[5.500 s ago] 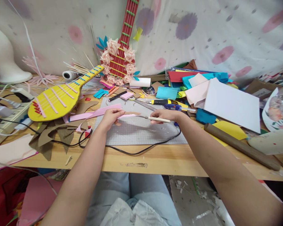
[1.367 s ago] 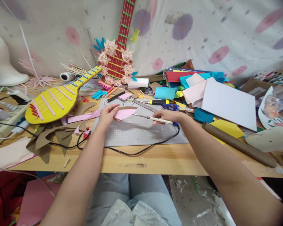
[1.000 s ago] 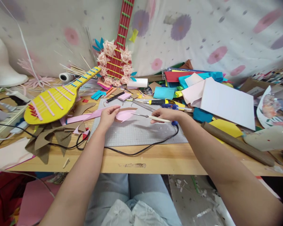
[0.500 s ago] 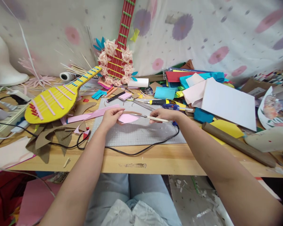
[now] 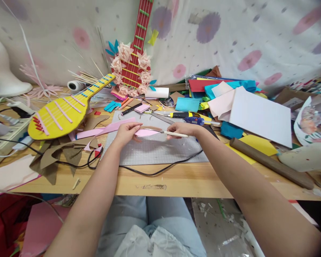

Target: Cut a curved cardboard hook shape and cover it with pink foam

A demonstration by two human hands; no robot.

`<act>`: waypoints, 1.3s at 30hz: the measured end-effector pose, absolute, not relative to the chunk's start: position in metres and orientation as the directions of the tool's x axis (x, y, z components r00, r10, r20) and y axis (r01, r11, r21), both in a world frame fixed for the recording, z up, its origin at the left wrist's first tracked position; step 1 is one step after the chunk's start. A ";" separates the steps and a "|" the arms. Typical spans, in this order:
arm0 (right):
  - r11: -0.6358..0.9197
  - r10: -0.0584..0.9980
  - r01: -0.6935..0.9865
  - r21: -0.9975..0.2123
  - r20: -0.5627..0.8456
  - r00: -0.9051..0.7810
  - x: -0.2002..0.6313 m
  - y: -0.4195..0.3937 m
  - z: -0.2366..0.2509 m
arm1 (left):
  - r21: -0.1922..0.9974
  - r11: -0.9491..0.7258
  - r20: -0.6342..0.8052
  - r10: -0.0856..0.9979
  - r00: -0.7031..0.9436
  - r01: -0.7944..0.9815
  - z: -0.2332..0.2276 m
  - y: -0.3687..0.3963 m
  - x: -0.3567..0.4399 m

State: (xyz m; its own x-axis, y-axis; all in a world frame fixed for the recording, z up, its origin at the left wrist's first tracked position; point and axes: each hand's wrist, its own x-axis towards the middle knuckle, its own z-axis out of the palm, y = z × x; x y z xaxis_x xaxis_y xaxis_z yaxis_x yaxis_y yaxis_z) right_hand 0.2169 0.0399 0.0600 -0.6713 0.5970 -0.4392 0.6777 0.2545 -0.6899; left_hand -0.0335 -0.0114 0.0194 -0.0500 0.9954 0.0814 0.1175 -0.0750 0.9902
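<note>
My left hand [image 5: 128, 132] pinches a piece of pink paper [image 5: 147, 132] above the cutting mat, with a brown edge showing along its far side. In my right hand [image 5: 179, 130] is a pair of scissors [image 5: 176, 134] with pale handles. Its blades point left and lie against the pink paper, close to my left fingertips. My right fingers are closed round the handles. The grey gridded cutting mat [image 5: 155, 153] lies beneath both hands. A long pink paper strip [image 5: 101, 131] stretches out to the left of my left hand.
A yellow paper lute [image 5: 61, 117] lies at left, and a red guitar-like model [image 5: 132, 73] with paper flowers leans at the back. A blue glue gun [image 5: 194, 120] lies behind my right hand; its black cord [image 5: 152, 175] loops across the front. Brown scraps [image 5: 53, 157] and a brown roll [image 5: 270, 164] flank the mat.
The scissors have shifted slightly left along the pink paper, and their handles have come closer together. My right hand has moved a little left with them. My left hand is nearly still.
</note>
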 end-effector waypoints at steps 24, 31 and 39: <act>0.240 0.648 0.723 -0.647 -0.448 -0.616 0.214 0.032 0.066 | 0.994 -0.047 0.048 0.999 -0.014 0.094 0.020 -0.012 -0.035; 0.301 0.676 0.742 -0.599 -0.415 -0.609 0.214 0.033 0.067 | 0.996 -0.045 0.046 0.999 -0.003 0.071 0.021 -0.013 -0.035; 0.295 0.639 0.714 -0.635 -0.424 -0.642 0.214 0.033 0.065 | 0.995 -0.069 0.070 0.997 -0.016 0.076 0.021 -0.012 -0.034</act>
